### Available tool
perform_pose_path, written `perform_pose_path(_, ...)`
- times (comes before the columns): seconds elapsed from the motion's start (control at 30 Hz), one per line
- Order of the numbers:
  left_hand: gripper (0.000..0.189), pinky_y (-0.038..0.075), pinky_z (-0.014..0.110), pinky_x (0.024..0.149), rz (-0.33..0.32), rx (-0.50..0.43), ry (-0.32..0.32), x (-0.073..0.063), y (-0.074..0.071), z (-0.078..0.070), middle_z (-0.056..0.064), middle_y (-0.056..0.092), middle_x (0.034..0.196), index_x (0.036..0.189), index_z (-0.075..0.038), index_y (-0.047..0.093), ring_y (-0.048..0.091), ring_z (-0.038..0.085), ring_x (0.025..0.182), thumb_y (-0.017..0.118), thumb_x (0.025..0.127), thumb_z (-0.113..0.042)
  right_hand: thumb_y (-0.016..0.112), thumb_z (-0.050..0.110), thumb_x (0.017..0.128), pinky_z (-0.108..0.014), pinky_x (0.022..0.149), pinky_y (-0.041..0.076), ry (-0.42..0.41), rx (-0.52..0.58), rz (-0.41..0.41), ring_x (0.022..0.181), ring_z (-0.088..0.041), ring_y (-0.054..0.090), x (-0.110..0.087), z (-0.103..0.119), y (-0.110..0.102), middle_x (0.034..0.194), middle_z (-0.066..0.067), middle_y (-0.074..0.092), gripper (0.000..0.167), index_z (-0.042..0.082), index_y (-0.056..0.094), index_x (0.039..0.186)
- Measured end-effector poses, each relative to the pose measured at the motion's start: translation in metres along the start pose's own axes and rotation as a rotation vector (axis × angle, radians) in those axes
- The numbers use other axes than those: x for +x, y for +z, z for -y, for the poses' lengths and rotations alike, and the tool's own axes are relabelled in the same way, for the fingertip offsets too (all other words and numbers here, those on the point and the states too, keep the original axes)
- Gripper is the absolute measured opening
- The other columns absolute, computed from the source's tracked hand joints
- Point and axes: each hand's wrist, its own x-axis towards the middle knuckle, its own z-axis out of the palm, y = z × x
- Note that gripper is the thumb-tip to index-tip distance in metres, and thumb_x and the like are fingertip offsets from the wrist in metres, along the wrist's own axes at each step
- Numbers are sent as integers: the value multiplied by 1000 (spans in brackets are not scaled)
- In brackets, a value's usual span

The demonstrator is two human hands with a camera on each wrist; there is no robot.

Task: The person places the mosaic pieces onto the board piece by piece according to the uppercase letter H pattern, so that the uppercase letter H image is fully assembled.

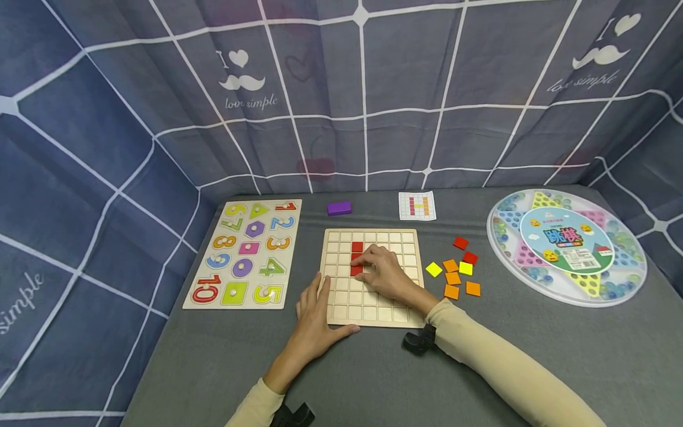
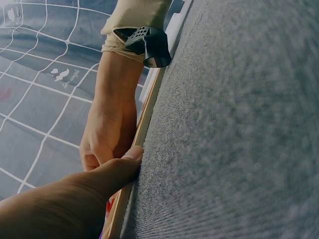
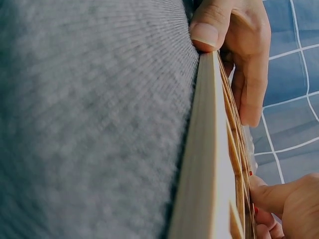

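A wooden grid board (image 1: 341, 308) lies on the table in the middle of the head view. Red square tiles (image 1: 357, 246) stand in a column in its upper cells, partly covered by my right hand (image 1: 386, 276). The thumb and index finger of that hand pinch the lowest red tile (image 1: 356, 270) at the board. My left hand (image 1: 312, 323) rests at the lower left corner, its fingers stretched along the left side. In the left wrist view its thumb (image 2: 130, 155) presses on the board's front edge.
Loose orange tiles (image 1: 452, 278), yellow tiles (image 1: 434, 270) and red tiles (image 1: 460, 242) lie right of the board. Behind it are a purple block (image 1: 339, 209) and a pattern card (image 1: 417, 206). A number puzzle (image 1: 242, 248) lies left, a round game board (image 1: 567, 240) right.
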Motion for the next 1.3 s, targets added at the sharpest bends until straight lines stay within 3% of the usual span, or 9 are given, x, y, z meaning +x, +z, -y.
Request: perform_pose_path(1.3,115,22,55,99,3,-9,3,0,0,0,27,19,158,151,4,28,24,44,138,87,67,-48,78,19,83,-38,85,32,-8,-13,20,93,-16,50,-2,-4,0,101,2,59,27,17,73,110)
